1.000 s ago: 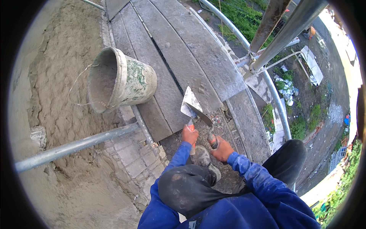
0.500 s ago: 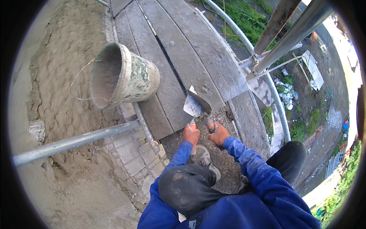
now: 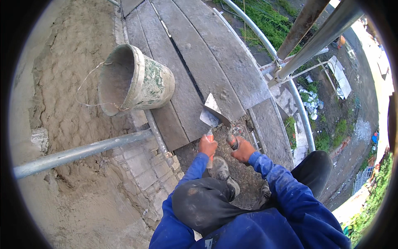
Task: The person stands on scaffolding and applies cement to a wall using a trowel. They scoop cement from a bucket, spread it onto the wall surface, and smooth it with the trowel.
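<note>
My left hand [image 3: 207,146] is closed round the orange handle of a trowel [image 3: 209,118], its pale blade pointing away from me. My right hand [image 3: 242,149] grips a second trowel [image 3: 224,119], seen nearly edge-on. Its dark blade lies across the left trowel's blade, and the two appear to touch. Both blades are over the near ends of the grey planks [image 3: 195,118]. To the left, a mortar-stained bucket [image 3: 155,85] lies tilted with its mouth toward the wall and its wire handle hanging out.
A rough mortar-coated wall [image 3: 70,79] rises on the left, with exposed bricks [image 3: 139,172] low down. A metal pole [image 3: 87,151] runs out from it. Scaffold tubes [image 3: 319,39] and a curved rail [image 3: 300,110] border the right side, above ground far below. My boot [image 3: 222,172] stands below my hands.
My right hand has moved slightly down and to the right. Its trowel has turned more edge-on and now crosses further over the left blade. My left hand has barely moved.
</note>
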Available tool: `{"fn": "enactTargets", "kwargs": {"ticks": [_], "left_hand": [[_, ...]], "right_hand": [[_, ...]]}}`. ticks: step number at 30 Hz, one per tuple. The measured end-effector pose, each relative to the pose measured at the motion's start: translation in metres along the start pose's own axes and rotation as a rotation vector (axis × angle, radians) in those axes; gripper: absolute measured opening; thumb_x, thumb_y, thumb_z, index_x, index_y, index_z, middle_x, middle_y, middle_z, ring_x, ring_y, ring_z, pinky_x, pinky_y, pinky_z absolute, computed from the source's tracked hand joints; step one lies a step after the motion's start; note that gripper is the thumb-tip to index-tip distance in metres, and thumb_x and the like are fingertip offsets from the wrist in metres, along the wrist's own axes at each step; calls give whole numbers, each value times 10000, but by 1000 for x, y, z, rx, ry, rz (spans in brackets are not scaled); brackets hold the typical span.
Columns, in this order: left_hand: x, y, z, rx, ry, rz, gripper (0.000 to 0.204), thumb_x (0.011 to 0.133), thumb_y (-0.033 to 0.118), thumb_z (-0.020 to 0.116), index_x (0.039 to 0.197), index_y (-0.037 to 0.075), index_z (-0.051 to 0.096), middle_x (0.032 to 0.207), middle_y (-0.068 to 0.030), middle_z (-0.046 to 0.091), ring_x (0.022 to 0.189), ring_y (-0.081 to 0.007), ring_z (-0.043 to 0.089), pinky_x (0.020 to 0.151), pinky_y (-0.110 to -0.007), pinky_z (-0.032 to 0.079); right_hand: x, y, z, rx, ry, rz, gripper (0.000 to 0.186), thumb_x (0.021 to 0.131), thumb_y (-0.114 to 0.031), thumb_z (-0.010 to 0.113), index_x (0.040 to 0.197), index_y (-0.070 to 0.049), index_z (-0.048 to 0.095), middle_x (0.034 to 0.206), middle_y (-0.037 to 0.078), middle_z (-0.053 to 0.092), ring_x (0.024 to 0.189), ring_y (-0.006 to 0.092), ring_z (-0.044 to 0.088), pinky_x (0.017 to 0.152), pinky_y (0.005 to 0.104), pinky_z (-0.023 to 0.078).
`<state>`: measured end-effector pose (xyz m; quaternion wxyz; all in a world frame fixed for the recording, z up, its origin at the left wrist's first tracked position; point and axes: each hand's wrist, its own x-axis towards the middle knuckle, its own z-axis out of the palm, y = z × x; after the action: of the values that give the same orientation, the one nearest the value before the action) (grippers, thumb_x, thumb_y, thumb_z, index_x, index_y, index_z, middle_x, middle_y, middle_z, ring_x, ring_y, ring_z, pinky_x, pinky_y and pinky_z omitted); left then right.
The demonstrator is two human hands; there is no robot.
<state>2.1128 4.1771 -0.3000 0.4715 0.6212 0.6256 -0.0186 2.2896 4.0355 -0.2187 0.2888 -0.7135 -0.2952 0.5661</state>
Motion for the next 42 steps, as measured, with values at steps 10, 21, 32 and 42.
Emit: {"fn": "enactTargets", "kwargs": {"ticks": [10,21,32,42], "left_hand": [[-11,38,-6,-59,-127,-44,466,708,130,680,1095,-89,541,812,-207,672,591,-301,690,557,-423,558],[-11,40,-15,-180,-211,-59,219,747,40,658,904,26,506,635,-69,547,415,-179,543,358,-372,447],[-15,43,-31,-178,-247,-64,262,751,62,637,976,8,514,683,-80,557,428,-181,538,390,-369,441],[-26,6,-61,18,-361,-6,345,723,174,699,1003,4,592,815,-129,641,639,-224,651,581,-386,526]], "right_hand": [[39,7,-18,-175,111,-67,624,714,-208,727,1274,-12,535,960,238,701,872,377,715,786,453,561],[60,-26,-33,-272,65,-22,490,778,-187,657,1225,-48,515,1067,293,686,1034,466,657,914,536,505],[87,-44,-65,-188,17,132,548,756,-191,694,1249,-38,511,1054,277,693,991,426,690,859,487,554],[-34,-12,-69,-269,143,-57,591,784,-292,734,1250,-35,476,963,322,676,862,492,675,819,561,526]]}}
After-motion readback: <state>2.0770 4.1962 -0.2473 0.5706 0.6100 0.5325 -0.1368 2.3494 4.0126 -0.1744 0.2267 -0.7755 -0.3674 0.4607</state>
